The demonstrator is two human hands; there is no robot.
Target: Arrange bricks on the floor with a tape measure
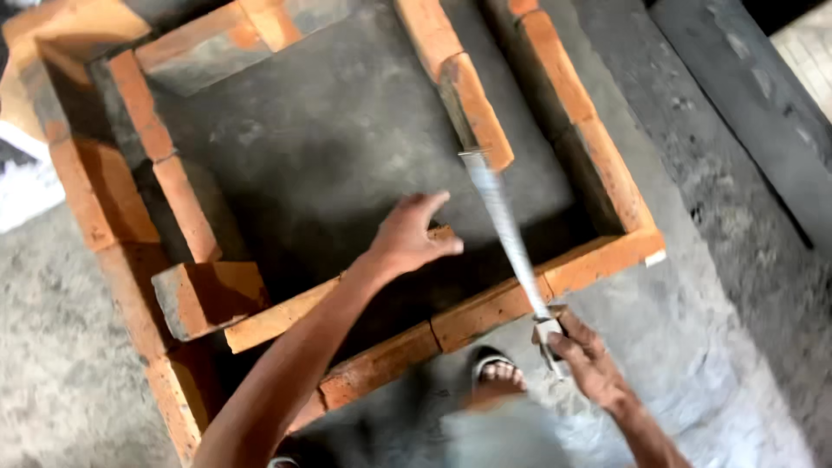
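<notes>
The right hand (588, 360) is low on the right side, near the person. It is curled tight around the case of a tape measure (549, 334). The case sits inside the fist, and only a small pale part pokes out at the top of the fingers. From there the white tape blade (504, 227) runs up and a bit to the left, far across the brick box. Its far tip touches the end of a brick wall piece (472, 108) that sticks into the box from the far side. The blade looks a little blurry.

The left hand (407, 236) is in the middle, just left of the blade. Its fingers are spread out and it grips nothing. It hovers over a loose brick (440, 234) that peeks out by the fingers; I cannot tell if the hand touches it. The hand and the blade are close but apart.

The near brick row (485, 308) runs under the blade, close to the right hand. Another brick (208, 295) lies tilted on the left, well apart from both hands. The floor inside the box is grey concrete (329, 147). A foot in a sandal (498, 373) stands near the row, between the two arms.
</notes>
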